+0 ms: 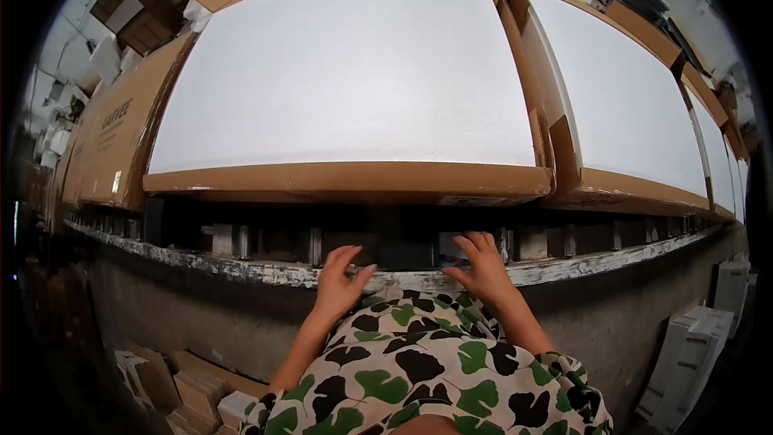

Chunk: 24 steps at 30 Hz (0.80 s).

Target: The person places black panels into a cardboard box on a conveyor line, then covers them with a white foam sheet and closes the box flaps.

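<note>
**Hands on the ledge below the open cartons**

Head view: I see my left hand (pixel 338 278) and right hand (pixel 481 267) spread, fingers splayed, resting empty on the paint-flecked ledge (pixel 241 267), just beneath a cardboard carton (pixel 346 180) filled by a white panel (pixel 346 72).

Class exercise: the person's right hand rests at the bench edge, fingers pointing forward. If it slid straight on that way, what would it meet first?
Probably the dark rollers of the conveyor just beyond the paint-chipped edge, below the open cardboard box. The right hand looks very near them, though depth is unclear.
</note>
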{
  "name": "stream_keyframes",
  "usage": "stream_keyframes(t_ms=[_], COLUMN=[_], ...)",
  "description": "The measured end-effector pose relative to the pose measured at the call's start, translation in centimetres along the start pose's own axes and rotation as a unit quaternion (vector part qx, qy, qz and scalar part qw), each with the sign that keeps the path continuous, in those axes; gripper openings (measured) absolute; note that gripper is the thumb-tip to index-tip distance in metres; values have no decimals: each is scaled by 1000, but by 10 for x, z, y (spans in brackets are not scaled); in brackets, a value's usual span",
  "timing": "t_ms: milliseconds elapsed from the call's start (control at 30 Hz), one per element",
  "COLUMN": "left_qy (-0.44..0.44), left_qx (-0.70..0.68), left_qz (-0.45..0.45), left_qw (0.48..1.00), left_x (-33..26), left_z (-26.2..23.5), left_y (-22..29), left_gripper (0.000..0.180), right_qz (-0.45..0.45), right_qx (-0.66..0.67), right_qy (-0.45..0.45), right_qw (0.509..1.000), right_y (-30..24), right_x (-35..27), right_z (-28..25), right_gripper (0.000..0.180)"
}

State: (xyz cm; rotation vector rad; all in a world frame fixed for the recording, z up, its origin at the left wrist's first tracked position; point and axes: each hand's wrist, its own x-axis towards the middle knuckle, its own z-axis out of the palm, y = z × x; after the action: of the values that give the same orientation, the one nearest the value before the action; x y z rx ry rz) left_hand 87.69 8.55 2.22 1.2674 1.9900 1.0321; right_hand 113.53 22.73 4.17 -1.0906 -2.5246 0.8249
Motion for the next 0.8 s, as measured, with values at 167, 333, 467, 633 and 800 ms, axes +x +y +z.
stream_keyframes(t_ms=[167, 333, 467, 633, 800], left_qy=[-58, -59, -221, -354, -442], left_qx=[-106, -276, -369, -318, -200], left_qz=[-118, -221, -258, -142, -105], left_qw=[986, 933, 865, 868, 868], left_x=[16, 23, 18, 12, 6], left_z=[39, 33, 16, 33, 17], left_y=[-20, -7, 23, 18, -18], left_gripper=[65, 65, 50, 42, 34], right_qz=[176, 237, 278, 277, 259], right_qx=[82, 290, 629, 678, 720], right_qy=[-50, 67, -1, 162, 453], right_qw=[980, 925, 726, 661, 457], right_y=[-8, 0, -6, -31, -82], right_x=[24, 12, -15, -99, -189], right_z=[48, 77, 46, 34, 131], right_gripper=[78, 72, 47, 31, 23])
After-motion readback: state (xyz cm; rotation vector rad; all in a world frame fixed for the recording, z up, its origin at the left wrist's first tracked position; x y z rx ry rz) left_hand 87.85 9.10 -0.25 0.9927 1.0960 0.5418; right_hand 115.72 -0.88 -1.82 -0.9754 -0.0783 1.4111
